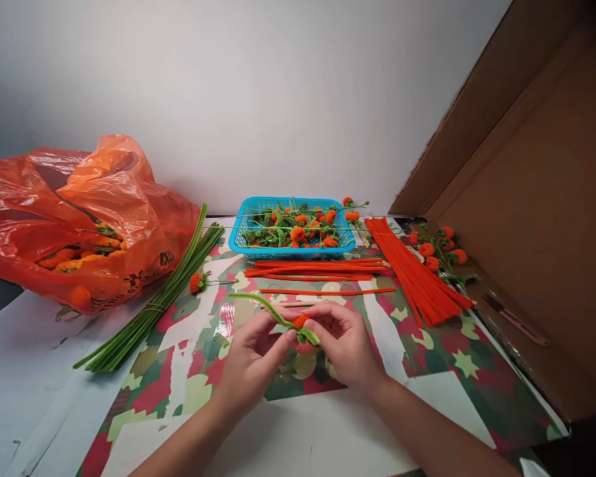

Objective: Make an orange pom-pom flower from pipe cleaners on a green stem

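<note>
1. Nearest the camera, the forearms (193, 430) reach over a white sheet (278, 437); a dragging arm could shift it.

2. At far left, a gaping orange plastic bag (144, 205) holds orange and yellow pieces. It looks soft enough to slump and spill them.

3. Beside it, green stems (139, 331) lie in a tied bundle; a left elbow swinging out might scatter them. A lone flower (196, 283) sits right of these and could be knocked.

4. At centre, the left hand (251, 354) pinches the green part of a small orange-and-green piece (300, 321), held just above the bench (179, 354). One long green end sticks out leftward; pulled unevenly, it could kink or work loose.

5. Behind, a blue basket (288, 254) holds tangled flowers. Stems jutting over its rim could snag and tip it.

6. The right hand (352, 351) grips the same piece by its orange head, thumb against fingers. Too hard a squeeze would probably flatten it.

7. Rightward, fanned orange strips (417, 271) could slide apart if brushed. Past them, a pink-handled tool (516, 321) lies by the cardboard (536, 199); its tip is too dim to identify.
</note>
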The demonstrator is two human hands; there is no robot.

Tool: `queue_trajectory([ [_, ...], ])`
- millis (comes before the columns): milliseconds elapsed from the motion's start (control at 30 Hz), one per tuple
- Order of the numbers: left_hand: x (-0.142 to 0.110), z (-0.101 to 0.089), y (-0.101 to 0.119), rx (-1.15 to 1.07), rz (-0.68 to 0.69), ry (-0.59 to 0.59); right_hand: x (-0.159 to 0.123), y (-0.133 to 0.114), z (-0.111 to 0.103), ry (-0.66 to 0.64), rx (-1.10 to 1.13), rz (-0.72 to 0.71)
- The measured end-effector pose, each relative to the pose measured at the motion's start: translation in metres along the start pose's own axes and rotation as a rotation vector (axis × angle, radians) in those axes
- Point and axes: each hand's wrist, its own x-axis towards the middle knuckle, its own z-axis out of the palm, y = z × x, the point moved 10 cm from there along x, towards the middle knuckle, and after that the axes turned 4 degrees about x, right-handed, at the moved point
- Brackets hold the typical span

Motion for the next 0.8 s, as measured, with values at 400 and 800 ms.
queue_trajectory([
  [400,-0.001,0.019,-0.034,-0.529,-0.465,-0.056,-0.015,-0.059,0.016,-0.173,-0.319,-0.551],
  [800,-0.002,0.007,-0.036,-0.133,-0.555,-0.273,-0.012,-0.044,0.023,-0.335,-0.428,-0.472],
])
